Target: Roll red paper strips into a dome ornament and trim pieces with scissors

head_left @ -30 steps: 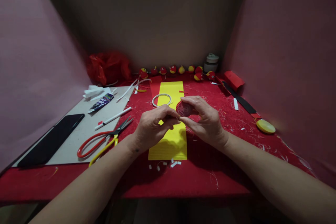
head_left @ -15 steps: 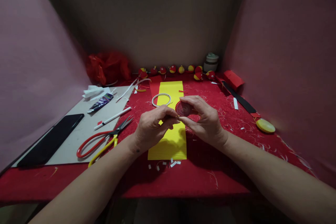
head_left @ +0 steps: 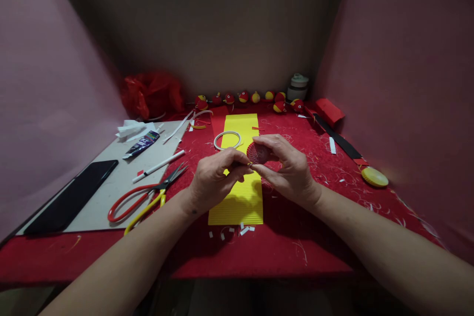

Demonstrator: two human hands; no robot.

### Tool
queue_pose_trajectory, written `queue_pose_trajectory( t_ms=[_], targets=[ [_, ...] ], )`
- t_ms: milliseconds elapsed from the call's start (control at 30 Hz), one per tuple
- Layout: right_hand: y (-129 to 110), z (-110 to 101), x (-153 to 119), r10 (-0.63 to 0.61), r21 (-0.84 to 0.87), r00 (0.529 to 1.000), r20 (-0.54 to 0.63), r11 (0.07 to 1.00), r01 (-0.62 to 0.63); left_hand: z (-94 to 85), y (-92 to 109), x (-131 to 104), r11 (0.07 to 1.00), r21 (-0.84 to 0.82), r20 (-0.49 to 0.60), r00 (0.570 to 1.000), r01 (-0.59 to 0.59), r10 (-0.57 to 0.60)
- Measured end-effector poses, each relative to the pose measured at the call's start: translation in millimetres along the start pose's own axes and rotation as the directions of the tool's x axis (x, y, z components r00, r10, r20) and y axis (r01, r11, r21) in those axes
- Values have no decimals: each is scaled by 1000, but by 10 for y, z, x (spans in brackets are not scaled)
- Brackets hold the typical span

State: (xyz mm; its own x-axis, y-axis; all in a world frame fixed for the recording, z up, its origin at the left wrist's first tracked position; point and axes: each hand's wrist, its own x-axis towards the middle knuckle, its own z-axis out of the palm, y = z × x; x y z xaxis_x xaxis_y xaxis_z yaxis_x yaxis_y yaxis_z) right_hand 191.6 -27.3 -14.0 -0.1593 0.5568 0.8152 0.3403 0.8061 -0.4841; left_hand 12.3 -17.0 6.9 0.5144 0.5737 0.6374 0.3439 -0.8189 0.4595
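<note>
My right hand (head_left: 291, 167) is closed on a dark red round coil of ridged paper (head_left: 258, 153), thumb below it and fingers over its top. Close against it, my left hand (head_left: 221, 170) pinches thumb and forefinger at the coil's lower left edge. A tiny yellowish bit shows between the fingertips, too small to name. Both hands are above a yellow corrugated paper sheet (head_left: 237, 212). Just beyond the left fingers lies a white ring of tape (head_left: 215, 142).
Scissors (head_left: 163, 186), a white pen (head_left: 159, 166), a glue tube (head_left: 141, 145) and a black phone (head_left: 70, 197) lie left. Several red and yellow ball figures (head_left: 243, 97) line the back, beside a lidded jar (head_left: 297, 87). At right are a yellow disc (head_left: 375, 177) and a red box (head_left: 329, 112).
Almost nothing differs. Both hands keep their places, and the coil in my right hand has turned or tilted very slightly.
</note>
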Motion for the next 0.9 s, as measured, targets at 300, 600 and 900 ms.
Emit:
queue_pose_trajectory(
  t_ms=[300,600,900],
  targets=[
    [1,4,1,6,-13,1000,-8,1000,-6,3,16,-1,1000,-11,-18,1000,10,-10],
    [29,28,-17,41,18,999,-9,999,-41,-22,50,38,992,75,7,995,-98,98],
    [17,34,-12,36,15,999,-28,999,-35,48,24,-21,998,56,-41,999,-32,35]
  ],
)
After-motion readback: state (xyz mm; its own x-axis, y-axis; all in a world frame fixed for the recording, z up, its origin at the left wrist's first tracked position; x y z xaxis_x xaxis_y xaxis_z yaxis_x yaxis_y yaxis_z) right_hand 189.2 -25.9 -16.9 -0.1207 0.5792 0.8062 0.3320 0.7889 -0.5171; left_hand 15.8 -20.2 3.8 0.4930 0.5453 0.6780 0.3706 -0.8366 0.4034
